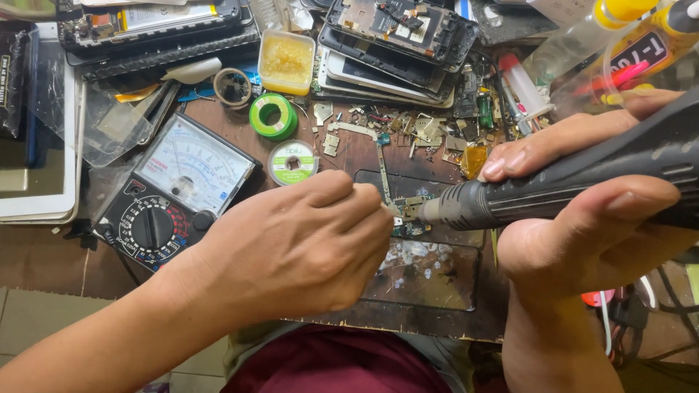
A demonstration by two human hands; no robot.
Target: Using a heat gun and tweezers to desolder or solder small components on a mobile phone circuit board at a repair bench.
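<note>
My right hand grips a thick black tool handle with a metal nozzle pointing left at a small green circuit board. My left hand is closed in a pinch right beside the board, its fingertips at the board's left edge; whatever it pinches is hidden by the fingers. The board lies on a dark glass panel on the brown workbench.
An analogue multimeter sits left of my left hand. Behind are a green solder reel, a smaller wire spool, a tub of yellow paste, stacked opened phones, loose metal parts and glue tubes at the top right.
</note>
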